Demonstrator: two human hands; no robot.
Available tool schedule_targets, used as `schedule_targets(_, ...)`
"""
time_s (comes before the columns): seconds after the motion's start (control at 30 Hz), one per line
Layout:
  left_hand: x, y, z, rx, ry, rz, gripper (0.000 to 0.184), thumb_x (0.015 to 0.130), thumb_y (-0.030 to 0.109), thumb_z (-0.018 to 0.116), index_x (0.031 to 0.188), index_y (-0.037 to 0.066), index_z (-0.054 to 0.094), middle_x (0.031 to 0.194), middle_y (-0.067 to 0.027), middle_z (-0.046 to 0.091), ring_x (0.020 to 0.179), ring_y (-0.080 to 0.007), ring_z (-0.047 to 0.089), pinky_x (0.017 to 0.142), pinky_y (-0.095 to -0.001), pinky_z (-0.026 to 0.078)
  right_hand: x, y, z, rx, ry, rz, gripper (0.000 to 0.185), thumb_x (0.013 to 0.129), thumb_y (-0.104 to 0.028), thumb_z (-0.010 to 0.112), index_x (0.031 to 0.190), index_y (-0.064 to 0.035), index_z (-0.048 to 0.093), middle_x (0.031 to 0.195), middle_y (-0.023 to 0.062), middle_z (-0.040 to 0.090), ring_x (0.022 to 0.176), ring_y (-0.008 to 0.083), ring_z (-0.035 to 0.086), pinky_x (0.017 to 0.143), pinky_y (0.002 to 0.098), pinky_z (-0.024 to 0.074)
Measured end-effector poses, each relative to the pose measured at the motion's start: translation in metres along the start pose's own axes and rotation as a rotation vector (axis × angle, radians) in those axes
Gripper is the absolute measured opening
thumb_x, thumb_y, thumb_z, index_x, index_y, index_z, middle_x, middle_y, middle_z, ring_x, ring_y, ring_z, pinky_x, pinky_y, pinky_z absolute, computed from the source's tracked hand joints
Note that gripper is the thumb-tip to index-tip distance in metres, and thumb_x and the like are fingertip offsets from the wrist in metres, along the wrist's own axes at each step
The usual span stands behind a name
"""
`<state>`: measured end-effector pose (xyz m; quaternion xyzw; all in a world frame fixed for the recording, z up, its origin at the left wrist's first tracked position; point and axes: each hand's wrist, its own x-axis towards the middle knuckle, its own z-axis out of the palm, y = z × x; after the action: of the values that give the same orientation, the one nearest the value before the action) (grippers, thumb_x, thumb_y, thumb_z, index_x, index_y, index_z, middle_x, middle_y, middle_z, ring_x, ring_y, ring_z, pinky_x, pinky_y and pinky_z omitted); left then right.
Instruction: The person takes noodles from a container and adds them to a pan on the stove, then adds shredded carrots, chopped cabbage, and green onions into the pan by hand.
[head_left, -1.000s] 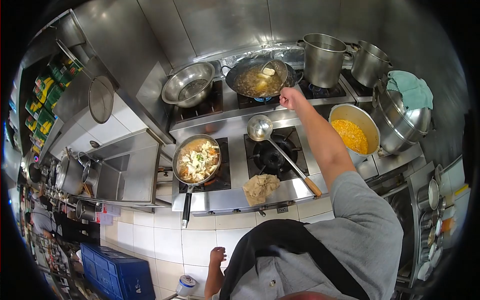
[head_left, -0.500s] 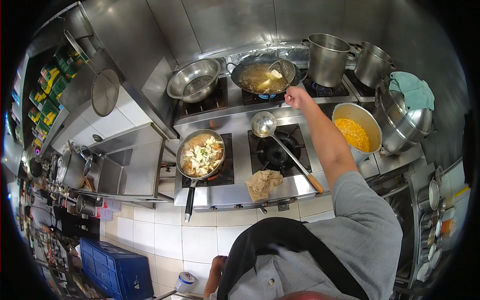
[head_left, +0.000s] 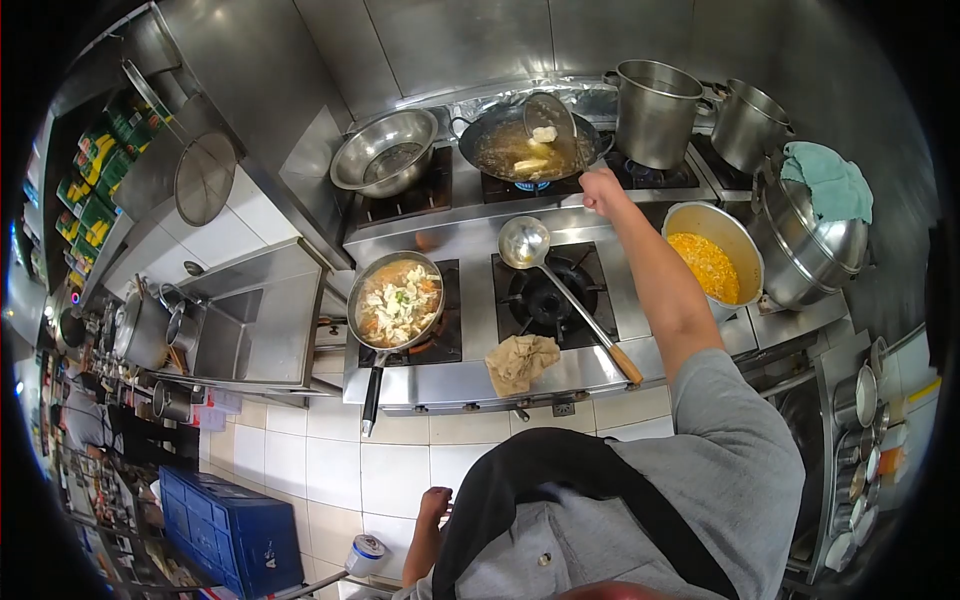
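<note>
My right hand (head_left: 602, 192) is closed around the handle end of a wire skimmer (head_left: 553, 108) at the right rim of the wok. The skimmer's round mesh is tilted over the wok (head_left: 490, 172), with a pale piece of food (head_left: 544, 134) against it. Yellowish pieces (head_left: 531, 164) float in bubbling oil below, over a blue flame. My left hand (head_left: 434, 503) hangs low beside the apron, away from the stove. Its fingers are loosely bent and apart, partly hidden, with nothing visible in them.
A frying pan (head_left: 397, 303) of chopped food sits on the front left burner. Beside it are a ladle (head_left: 566, 292) and a crumpled cloth (head_left: 522, 363). A pot of orange food (head_left: 712, 262), a steel bowl (head_left: 384, 153) and tall pots (head_left: 655, 118) stand around. A blue crate (head_left: 232, 530) is lower left.
The skimmer's mesh has swung left and tipped up more steeply, with the pale piece against it. My right hand has shifted slightly right. My left hand has risen a little.
</note>
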<state>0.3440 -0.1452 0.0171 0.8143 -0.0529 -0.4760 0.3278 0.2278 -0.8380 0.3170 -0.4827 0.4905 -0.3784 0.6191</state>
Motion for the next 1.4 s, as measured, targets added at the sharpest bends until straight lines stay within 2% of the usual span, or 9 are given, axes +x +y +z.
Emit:
schedule_targets(0.1,0.009,0.001,0.01,-0.022,-0.004,0.014,0.028,0.084,0.019,0.064,0.105,0.0,0.063,0.084,-0.01,0.065,0.061,-0.0182,0.065,0.048,-0.0312,0.055,0.007,0.005,-0.005,-0.036,0.009,-0.068,0.017,0.075,0.002,0.046,0.09,0.0052,0.052,0.066,0.0113,0.044,0.045,0.0184,0.041,0.037,0.0338,0.03)
schedule_targets(0.13,0.008,0.001,0.012,-0.033,-0.004,0.006,0.029,0.084,0.019,0.064,0.105,0.0,0.063,0.084,-0.0099,0.065,0.061,-0.0181,0.065,0.047,-0.0309,0.055,0.013,0.009,-0.006,-0.094,0.015,-0.104,0.002,0.074,0.002,0.049,0.076,0.0022,0.048,0.061,0.0084,0.041,0.043,0.0176,0.037,0.036,0.0338,0.0274)
schedule_targets(0.17,0.006,0.002,0.015,-0.044,-0.003,-0.002,0.029,0.084,0.02,0.064,0.106,0.0,0.063,0.084,-0.0098,0.065,0.061,-0.018,0.065,0.047,-0.0307,0.055,0.019,0.013,-0.007,-0.153,0.02,-0.14,0.014,0.073,0.001,0.052,0.062,-0.0009,0.044,0.056,0.0056,0.037,0.04,0.0169,0.033,0.034,0.0338,0.0249)
schedule_targets(0.3,0.005,-0.003,0.021,-0.006,-0.001,-0.03,0.03,0.085,0.021,0.064,0.107,0.0,0.062,0.085,-0.0093,0.065,0.064,-0.0173,0.065,0.047,-0.0303,0.055,0.03,0.014,-0.011,-0.229,0.05,-0.212,0.015,0.073,-0.002,0.053,0.06,-0.0005,0.047,0.057,0.0073,0.042,0.04,0.0189,0.037,0.035,0.0361,0.0263)
schedule_targets(0.47,-0.008,0.002,0.023,0.056,0.022,-0.071,0.031,0.086,0.021,0.063,0.109,0.001,0.063,0.087,-0.0095,0.066,0.066,-0.0184,0.066,0.047,-0.0309,0.054,0.038,-0.004,-0.019,-0.091,0.064,-0.197,0.007,0.072,0.001,0.05,0.071,0.0081,0.052,0.063,0.016,0.048,0.046,0.025,0.046,0.037,0.041,0.0296)
schedule_targets(0.6,-0.012,0.007,0.027,0.071,0.052,-0.111,0.032,0.085,0.021,0.063,0.11,0.001,0.063,0.087,-0.0096,0.066,0.067,-0.019,0.066,0.049,-0.0318,0.055,0.049,-0.019,-0.022,-0.185,0.028,-0.02,0.011,0.077,-0.006,0.049,0.069,0.0013,0.049,0.059,0.0092,0.046,0.045,0.0196,0.047,0.039,0.0361,0.0319)
schedule_targets(0.87,-0.015,0.005,0.033,0.025,0.051,-0.076,0.033,0.085,0.022,0.064,0.111,0.0,0.063,0.087,-0.0093,0.066,0.066,-0.0179,0.065,0.049,-0.0311,0.053,0.056,-0.011,-0.006,0.096,-0.258,0.295,0.01,0.081,0.007,0.046,0.089,0.0012,0.045,0.069,0.0046,0.046,0.044,0.0108,0.039,0.038,0.0221,0.0378)
schedule_targets(1.17,-0.016,0.002,0.016,0.031,0.047,-0.088,0.032,0.086,0.021,0.063,0.111,0.0,0.063,0.088,-0.0097,0.065,0.064,-0.019,0.064,0.048,-0.0319,0.052,0.067,0.001,0.007,0.559,-0.591,0.646,0.022,0.081,0.01,0.044,0.101,0.009,0.038,0.084,0.0156,0.049,0.047,0.0089,0.042,0.04,0.021,0.0439)
schedule_targets(1.4,-0.008,-0.013,0.006,0.009,0.041,-0.02,0.029,0.087,0.024,0.063,0.106,0.002,0.067,0.084,-0.0075,0.066,0.063,-0.0165,0.063,0.047,-0.032,0.047,0.004,0.016,0.014,0.783,-0.378,0.381,0.038,0.092,-0.03,0.059,0.1,0.006,0.048,0.065,0.0084,0.053,0.046,0.0104,0.046,0.04,0.0199,0.0427)
